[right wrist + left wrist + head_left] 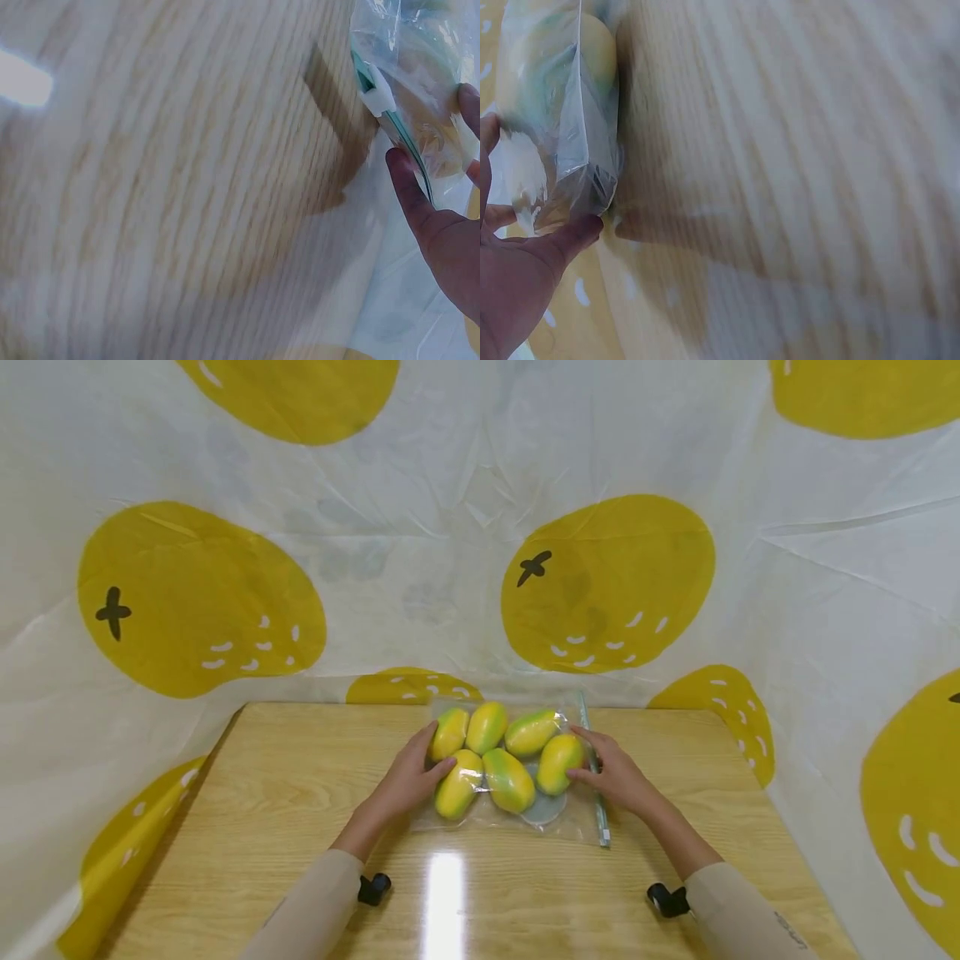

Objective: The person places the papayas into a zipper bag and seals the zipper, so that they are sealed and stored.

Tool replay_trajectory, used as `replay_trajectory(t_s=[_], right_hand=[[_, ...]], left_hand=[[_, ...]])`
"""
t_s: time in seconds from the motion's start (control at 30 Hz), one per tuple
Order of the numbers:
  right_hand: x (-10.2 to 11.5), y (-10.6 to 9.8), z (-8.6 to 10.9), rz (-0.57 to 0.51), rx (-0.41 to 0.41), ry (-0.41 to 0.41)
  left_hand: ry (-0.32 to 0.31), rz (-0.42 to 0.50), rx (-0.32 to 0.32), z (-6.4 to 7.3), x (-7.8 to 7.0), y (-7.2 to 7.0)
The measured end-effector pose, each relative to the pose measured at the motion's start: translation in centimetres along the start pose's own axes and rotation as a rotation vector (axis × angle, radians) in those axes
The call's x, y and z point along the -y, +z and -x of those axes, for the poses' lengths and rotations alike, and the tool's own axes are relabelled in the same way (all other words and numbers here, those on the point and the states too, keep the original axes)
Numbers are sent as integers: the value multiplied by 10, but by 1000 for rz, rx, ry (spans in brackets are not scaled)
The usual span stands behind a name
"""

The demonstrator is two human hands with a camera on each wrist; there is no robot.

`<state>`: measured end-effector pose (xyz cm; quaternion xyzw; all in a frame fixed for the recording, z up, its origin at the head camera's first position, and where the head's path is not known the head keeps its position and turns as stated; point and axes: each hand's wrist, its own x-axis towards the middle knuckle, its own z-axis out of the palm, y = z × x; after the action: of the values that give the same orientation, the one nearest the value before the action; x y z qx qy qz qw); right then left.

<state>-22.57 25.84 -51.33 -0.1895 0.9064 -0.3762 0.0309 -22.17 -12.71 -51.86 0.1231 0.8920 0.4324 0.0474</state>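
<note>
A clear plastic zip bag (566, 828) lies on the table, holding several yellow-green mangoes (509, 781) in two loose rows. My left hand (407, 779) grips the bag's left end, thumb on the near side and fingers toward the far side. At the opposite end my right hand (618, 779) holds the bag by its edge, thumb and fingers around the greenish zip strip (603, 823). A white slider (379, 94) sits on that strip in the right wrist view. In the left wrist view, the thumb (574, 234) presses at the bag's lower corner.
The wooden table (285, 827) meets a white curtain (420, 568) printed with large yellow fruits at its back and sides. A bright light reflection falls on the tabletop in front of the bag. Small black cameras are strapped at both wrists.
</note>
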Motion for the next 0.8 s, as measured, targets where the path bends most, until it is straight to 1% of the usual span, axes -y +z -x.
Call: replay_trajectory(t_s=[0.3,0.4,0.57,0.77,0.8], right_hand=[[-3,-1,-2,-3,-10,-8],[-3,-1,-5,-2,-5,0],[0,-2,-9,20,-1,35],[3,-3,-14,36,-4,31],[3,-3,-14,37,-6,30]], left_hand=[[10,-8,0,-5,1,3],[6,-10,-11,-6,0,2],[-2,-21,-15,-8,1,0],[5,-36,-15,-10,2,-3],[-2,-41,-13,-9,2,-3]])
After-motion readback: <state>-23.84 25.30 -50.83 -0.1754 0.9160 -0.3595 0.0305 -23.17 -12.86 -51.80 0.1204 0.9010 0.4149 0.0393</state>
